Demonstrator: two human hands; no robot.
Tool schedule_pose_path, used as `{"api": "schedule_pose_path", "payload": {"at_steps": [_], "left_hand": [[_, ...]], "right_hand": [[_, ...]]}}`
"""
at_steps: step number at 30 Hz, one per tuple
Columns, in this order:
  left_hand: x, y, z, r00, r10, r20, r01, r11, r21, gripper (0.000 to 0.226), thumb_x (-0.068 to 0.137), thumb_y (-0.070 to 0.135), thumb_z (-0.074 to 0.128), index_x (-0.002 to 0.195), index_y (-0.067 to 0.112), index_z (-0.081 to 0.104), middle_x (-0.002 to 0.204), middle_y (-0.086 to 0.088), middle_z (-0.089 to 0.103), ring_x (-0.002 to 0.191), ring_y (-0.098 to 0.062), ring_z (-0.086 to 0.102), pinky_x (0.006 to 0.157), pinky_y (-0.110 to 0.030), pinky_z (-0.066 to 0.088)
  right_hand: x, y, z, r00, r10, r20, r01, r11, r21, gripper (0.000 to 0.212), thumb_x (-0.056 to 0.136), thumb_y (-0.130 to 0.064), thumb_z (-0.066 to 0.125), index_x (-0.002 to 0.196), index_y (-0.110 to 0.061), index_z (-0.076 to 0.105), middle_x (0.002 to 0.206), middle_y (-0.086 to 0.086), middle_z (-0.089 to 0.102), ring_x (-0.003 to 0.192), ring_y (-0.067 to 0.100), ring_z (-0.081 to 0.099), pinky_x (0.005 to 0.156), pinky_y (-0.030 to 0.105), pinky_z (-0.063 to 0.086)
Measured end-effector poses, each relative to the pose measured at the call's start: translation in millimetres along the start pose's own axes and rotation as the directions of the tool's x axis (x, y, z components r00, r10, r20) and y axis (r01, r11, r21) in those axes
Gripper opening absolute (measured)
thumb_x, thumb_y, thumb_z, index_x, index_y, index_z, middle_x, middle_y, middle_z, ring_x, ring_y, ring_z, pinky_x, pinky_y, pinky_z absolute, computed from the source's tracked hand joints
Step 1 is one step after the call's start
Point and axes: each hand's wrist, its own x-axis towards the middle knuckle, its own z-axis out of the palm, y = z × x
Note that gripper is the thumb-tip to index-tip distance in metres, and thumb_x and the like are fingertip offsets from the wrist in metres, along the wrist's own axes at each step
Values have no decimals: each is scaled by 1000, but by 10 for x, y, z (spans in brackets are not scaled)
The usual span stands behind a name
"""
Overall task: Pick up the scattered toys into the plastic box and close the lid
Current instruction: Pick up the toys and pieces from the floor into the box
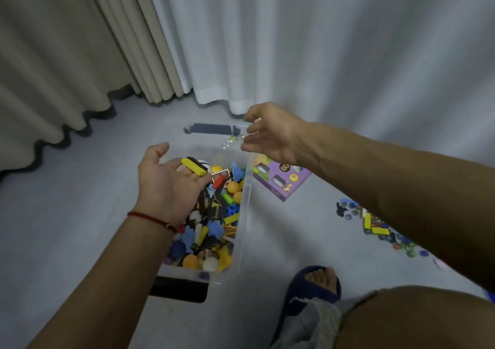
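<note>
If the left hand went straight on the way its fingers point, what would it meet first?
Probably the red block atop the toy pile in the plastic box, just beyond the left hand and the yellow block over its fingers; depth is unclear.

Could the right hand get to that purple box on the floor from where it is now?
Probably yes. The right hand hovers open above the far end of the plastic box, and the purple box lies on the floor just below it, outside the plastic box's wall, with nothing lying on it.

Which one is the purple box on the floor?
Find the clear plastic box full of toys in the middle of the floor. Just to its right lies the purple box, flat on the floor under the right hand. It is the only purple thing with cartoon stickers.
</note>
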Motion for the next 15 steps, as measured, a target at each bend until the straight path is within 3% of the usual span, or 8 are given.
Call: {"api": "schedule_pose_path", "payload": {"at_steps": [2,4,6,9,12,15], "left_hand": [[87,31,35,1000,3,-31,-3,1000,-2,81,93,36,46,152,-1,4,153,-31,19,138,-49,27,113,-59,25],[143,-4,103,999,-6,-41,7,999,35,78,94,33,46,152,1,6,154,-34,14,141,-50,21,115,-56,23],[179,-133,183,999,-7,-38,10,995,97,70,94,29,47,151,0,16,151,-35,19,140,-47,23,115,-53,27],[205,-507,345,1000,-20,24,15,984,177,52,95,22,48,141,1,35,146,-30,33,136,-41,35,113,-49,33],[180,-1102,575,984,-109,139,60,945,323,40,97,18,46,136,5,45,136,-24,49,124,-35,52,105,-47,44],[155,-1787,732,951,-213,224,73,859,506,34,99,16,47,130,4,52,125,-22,60,112,-33,63,96,-46,52]], "right_hand": [[38,27,-15,999,0,-36,-3,996,-87,31,94,-21,56,120,-3,55,124,19,54,111,33,60,86,36,57],[-2,75,-202,998,24,-49,-34,977,-210,27,93,-25,57,109,-4,60,108,15,57,96,30,64,77,34,57],[-129,138,-541,997,53,-57,-68,947,-313,31,94,-27,58,112,-2,65,101,13,57,88,28,62,82,38,59],[-441,290,-1253,987,92,-128,-139,887,-440,32,95,-24,58,116,-1,68,112,16,64,100,30,67,94,45,56],[-805,544,-2039,951,128,-282,-261,823,-505,30,98,-22,57,115,0,68,121,22,65,114,35,65,95,47,55],[-1047,954,-2796,883,132,-450,-380,764,-521,26,100,-21,54,112,-2,67,115,22,68,103,36,68,89,44,58]]}}
